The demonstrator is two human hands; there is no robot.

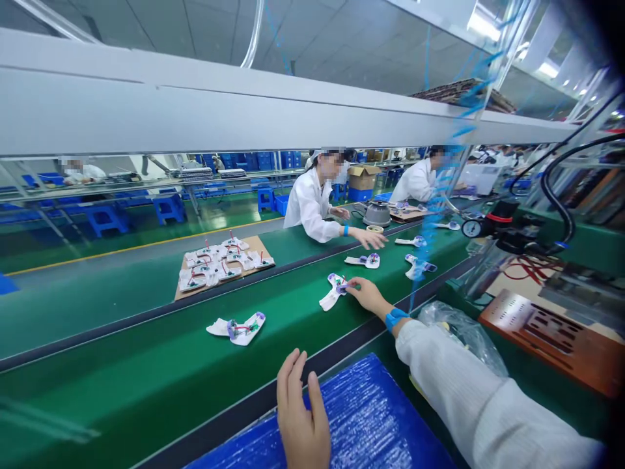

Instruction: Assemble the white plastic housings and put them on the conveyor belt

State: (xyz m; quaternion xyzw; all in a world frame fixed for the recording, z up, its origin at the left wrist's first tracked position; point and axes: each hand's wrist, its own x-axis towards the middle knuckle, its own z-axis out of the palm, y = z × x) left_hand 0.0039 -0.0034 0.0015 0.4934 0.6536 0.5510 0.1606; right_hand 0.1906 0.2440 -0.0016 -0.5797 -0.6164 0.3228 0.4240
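My right hand [367, 294], with a blue wristband and white sleeve, reaches out over the green conveyor belt [146, 384] and its fingertips pinch a white plastic part with a purple piece [333, 290] lying on the belt. My left hand [300, 417] rests flat, fingers stretched out, on the blue mat [375, 417] at the belt's near edge, holding nothing. Another white part with red and green wires [239, 327] lies on the belt to the left.
Across the belt a person in a white coat reaches a hand [370, 238] toward more white parts [365, 260]. A cardboard sheet [222, 266] carries several parts. A clear plastic bag [461, 329], a brown slotted fixture [551, 339] and black hoses stand at my right.
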